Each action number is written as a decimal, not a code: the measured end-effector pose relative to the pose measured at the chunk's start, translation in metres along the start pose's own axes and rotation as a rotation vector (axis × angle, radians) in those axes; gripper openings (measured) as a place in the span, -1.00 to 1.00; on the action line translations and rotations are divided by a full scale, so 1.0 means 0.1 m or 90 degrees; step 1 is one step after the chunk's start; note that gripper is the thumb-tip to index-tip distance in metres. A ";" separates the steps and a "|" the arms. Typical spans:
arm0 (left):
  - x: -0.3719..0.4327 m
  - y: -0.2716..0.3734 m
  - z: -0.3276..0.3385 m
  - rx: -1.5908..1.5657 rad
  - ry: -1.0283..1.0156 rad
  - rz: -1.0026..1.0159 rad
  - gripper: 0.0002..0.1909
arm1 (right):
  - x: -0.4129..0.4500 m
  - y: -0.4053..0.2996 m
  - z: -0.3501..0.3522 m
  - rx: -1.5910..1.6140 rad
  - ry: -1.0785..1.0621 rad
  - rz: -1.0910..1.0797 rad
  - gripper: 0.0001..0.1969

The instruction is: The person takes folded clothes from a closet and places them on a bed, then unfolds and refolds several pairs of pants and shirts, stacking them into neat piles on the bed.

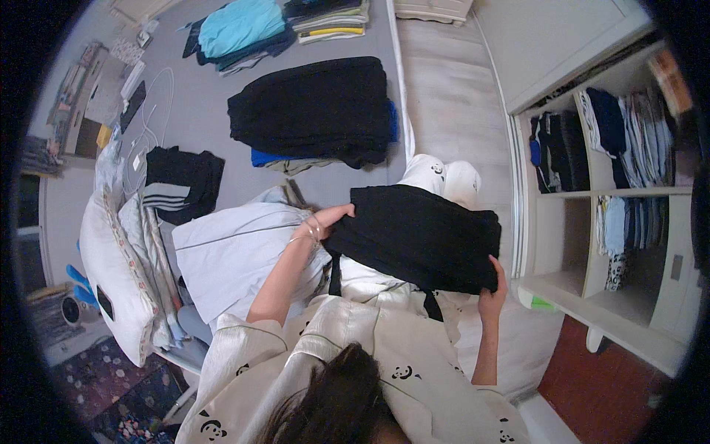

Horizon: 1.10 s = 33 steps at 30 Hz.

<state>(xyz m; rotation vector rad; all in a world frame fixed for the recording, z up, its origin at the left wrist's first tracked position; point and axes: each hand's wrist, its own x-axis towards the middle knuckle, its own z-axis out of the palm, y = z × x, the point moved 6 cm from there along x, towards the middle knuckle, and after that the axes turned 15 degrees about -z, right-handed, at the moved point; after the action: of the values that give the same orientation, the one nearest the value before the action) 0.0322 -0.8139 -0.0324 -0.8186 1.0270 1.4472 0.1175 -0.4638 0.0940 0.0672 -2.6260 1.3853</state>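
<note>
A black garment [416,236], folded lengthwise, lies across my lap, with narrow dark ends hanging towards my body. My left hand [333,217], with bracelets at the wrist, grips its left end. My right hand [492,291] holds its right edge, fingers partly hidden by the cloth. Beside my left forearm lies a white garment with a grey line [233,238]. Beyond, on the grey bed sheet [194,111], rests a stack topped by folded black clothing [310,108], with blue and khaki cloth beneath. A black garment with white stripes [186,180] lies to the left.
Further off are a turquoise garment [241,28] on dark clothes and a folded pile [330,22]. A pillow [119,277], white cables [147,125] and a dark phone-like object [133,105] are at left. At right stands an open wardrobe [591,194] with hanging clothes.
</note>
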 end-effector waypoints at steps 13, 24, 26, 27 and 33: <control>-0.32 0.00 0.24 -0.060 0.083 0.201 -0.87 | -0.23 1.24 0.04 0.393 0.236 0.151 -0.50; -2.63 1.04 -0.43 0.063 0.406 0.582 -0.91 | 1.11 -0.64 0.25 0.351 0.112 -0.047 -0.56; -3.00 1.32 -0.63 -0.088 0.333 0.649 -0.87 | 1.51 -0.76 0.65 0.585 0.107 0.004 -0.51; -3.03 1.56 -0.74 -0.111 0.296 0.676 -0.85 | 1.70 -0.79 0.84 0.610 0.106 -0.006 -0.49; -2.34 1.93 -2.30 0.172 0.752 0.625 -0.88 | 2.40 -0.71 2.25 0.647 -0.177 0.080 -0.59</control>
<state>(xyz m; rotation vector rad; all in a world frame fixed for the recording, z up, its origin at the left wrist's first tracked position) -0.1417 -1.1153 0.1227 -1.0252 2.7392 1.4611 -0.1392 -0.6791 0.0686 0.2315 -1.8145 2.7527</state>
